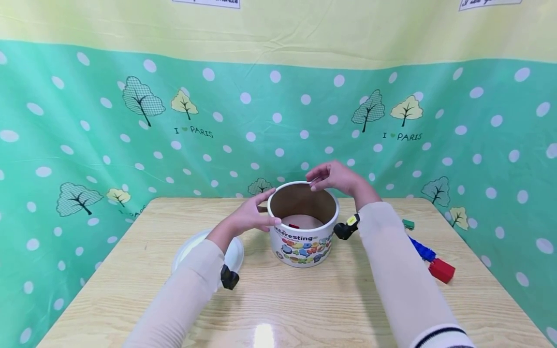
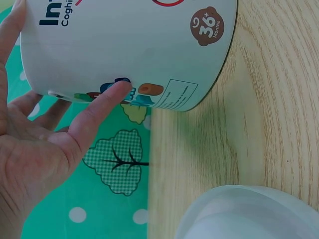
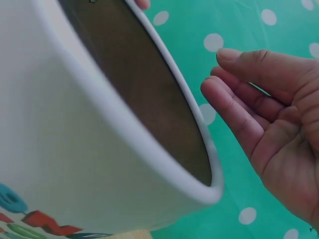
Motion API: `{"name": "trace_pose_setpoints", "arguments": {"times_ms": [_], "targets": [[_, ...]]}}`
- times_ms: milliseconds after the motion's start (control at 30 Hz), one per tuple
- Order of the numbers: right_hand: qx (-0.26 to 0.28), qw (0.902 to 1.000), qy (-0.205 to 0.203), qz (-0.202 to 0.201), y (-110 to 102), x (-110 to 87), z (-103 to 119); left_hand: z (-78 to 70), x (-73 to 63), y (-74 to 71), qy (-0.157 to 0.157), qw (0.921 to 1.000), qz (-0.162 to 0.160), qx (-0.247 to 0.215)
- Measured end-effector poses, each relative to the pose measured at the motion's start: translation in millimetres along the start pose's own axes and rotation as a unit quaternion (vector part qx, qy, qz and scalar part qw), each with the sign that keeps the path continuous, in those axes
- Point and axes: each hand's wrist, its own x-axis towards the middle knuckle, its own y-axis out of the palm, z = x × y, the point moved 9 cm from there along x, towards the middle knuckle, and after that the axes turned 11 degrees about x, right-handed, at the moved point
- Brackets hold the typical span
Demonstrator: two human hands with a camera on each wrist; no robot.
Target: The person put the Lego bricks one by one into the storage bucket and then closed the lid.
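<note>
A white printed bucket (image 1: 302, 246) with a brown inside stands upright on the table, its top uncovered. My left hand (image 1: 252, 212) rests against its left side, the thumb laid straight along the printed wall (image 2: 149, 55) and another finger reaching to the rim. My right hand (image 1: 335, 180) hovers at the rear right rim. In the right wrist view, that hand (image 3: 279, 119) shows loosely bent fingers, nothing between them, apart from the bucket rim (image 3: 199, 119). A small red piece (image 1: 294, 226) lies on the bucket's floor.
A round white lid (image 1: 235, 256) lies left of the bucket, partly under my left forearm. Beyond my right forearm lie a red block (image 1: 442, 270), blue blocks (image 1: 423, 250) and a green block (image 1: 408, 224). A green dotted curtain (image 1: 243, 125) hangs behind the wooden table (image 1: 304, 309).
</note>
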Motion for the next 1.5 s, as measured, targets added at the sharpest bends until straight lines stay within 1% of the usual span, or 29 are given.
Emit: {"name": "trace_pose_setpoints", "arguments": {"times_ms": [133, 333, 467, 700, 900, 1167, 1267, 1367, 1500], "targets": [[0.018, 0.9996, -0.013, -0.018, -2, -10.0, -2, 0.3, -0.8, -0.5, -0.002, 1.0, -0.002, 0.001], [0.037, 0.9971, -0.025, -0.062, -6, -31.3, -5, -0.1, -3.2, -1.8, -0.004, 1.0, -0.005, 0.001], [0.032, 0.9954, -0.032, -0.084, -8, -43.6, -8, 0.3, -3.5, -2.1, -0.003, 1.0, -0.004, -0.004], [0.021, 0.9944, -0.038, -0.097, -9, -62.2, -17, 0.2, -3.0, 0.2, -0.001, 1.0, 0.0, 0.002], [0.013, 0.9927, -0.046, -0.11, -15, -79.9, -19, 0.6, 0.4, 0.8, 0.004, 1.0, 0.002, -0.006], [0.014, 0.9902, -0.082, -0.112, -20, -99.0, -19, -0.9, 0.9, 0.5, 0.003, 1.0, 0.002, -0.006], [0.005, 0.989, -0.09, -0.118, -23, -105.7, -19, -0.7, 0.9, 0.4, 0.003, 1.0, 0.001, -0.005], [-0.006, 0.9882, -0.09, -0.124, -26, -111.9, -21, -0.2, 1.2, 0.5, 0.003, 1.0, 0.002, -0.006], [-0.005, 0.9876, -0.091, -0.128, -29, -120.0, -24, 0.6, 1.0, 0.7, 0.001, 1.0, 0.003, -0.009]]}}
